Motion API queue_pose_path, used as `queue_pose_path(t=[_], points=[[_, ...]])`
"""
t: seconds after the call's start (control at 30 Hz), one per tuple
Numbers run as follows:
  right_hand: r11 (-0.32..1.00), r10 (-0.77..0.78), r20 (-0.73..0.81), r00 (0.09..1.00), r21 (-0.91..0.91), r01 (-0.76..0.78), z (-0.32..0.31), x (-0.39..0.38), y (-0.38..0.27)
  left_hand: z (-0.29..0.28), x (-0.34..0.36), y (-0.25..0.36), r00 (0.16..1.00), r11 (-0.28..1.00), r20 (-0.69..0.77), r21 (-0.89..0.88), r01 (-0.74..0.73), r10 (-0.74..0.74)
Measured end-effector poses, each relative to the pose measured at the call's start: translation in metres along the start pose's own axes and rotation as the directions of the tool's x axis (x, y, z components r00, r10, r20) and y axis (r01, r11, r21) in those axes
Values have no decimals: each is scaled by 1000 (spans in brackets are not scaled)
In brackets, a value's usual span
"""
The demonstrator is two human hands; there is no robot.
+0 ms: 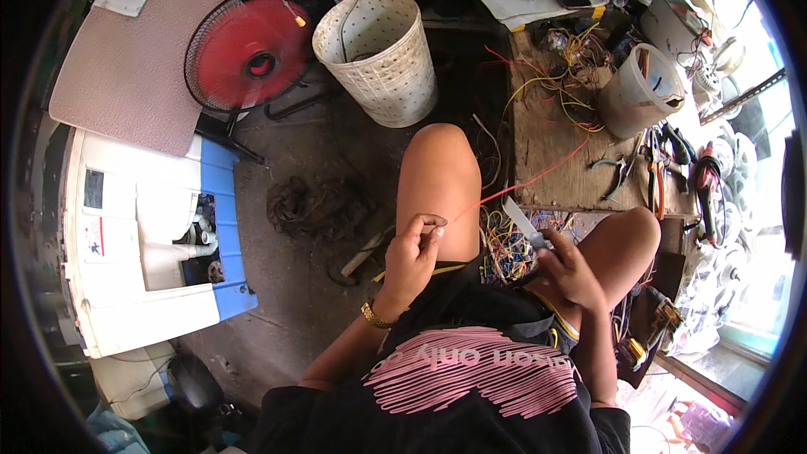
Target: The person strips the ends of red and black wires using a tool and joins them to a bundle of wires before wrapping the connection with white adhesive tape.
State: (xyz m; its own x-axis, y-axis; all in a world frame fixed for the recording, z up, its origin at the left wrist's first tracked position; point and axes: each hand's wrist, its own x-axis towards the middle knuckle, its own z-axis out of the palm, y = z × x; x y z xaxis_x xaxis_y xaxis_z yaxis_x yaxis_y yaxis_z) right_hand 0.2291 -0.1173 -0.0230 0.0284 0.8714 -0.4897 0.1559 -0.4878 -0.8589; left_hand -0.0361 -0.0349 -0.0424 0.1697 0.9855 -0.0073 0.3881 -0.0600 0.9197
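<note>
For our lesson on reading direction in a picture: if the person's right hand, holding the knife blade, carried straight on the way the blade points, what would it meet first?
The right hand aims the knife blade up and left, so it would probably meet the red wire first. Depth is unclear.

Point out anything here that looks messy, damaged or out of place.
Loose coloured wires sprawl in a tangle over the wooden board, and more spill below its front edge. A dark tangled clump lies on the floor. The left hand pinches a red wire; the right hand holds a grey blade-like tool.

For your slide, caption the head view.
Left hand pinches a red wire; right hand holds a blade.
</note>
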Motion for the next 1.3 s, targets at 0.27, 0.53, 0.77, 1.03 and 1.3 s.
queue_pose_path(t=[0.27, 0.53, 0.77, 1.03, 1.3], points=[[910, -161, 164, 973, 407, 82, 78, 39, -18, 3, 0, 3, 997, 998, 75, 63, 18, -22], [908, -151, 163, 975, 413, 71, 81, 43, -18, 8, 2, 1, 991, 995, 117, -70, 75, -67], [879, -150, 195, 969, 475, 40, 87, 45, -28, 11, 0, 9, 988, 971, 133, -215, 105, -77], [815, -180, 160, 971, 576, 56, 94, 50, -28, 7, -2, 13, 976, 937, 156, -293, 192, -152], [878, -166, 195, 967, 476, 55, 91, 48, -43, 3, -5, 6, 987, 961, 114, -243, 134, -109]])
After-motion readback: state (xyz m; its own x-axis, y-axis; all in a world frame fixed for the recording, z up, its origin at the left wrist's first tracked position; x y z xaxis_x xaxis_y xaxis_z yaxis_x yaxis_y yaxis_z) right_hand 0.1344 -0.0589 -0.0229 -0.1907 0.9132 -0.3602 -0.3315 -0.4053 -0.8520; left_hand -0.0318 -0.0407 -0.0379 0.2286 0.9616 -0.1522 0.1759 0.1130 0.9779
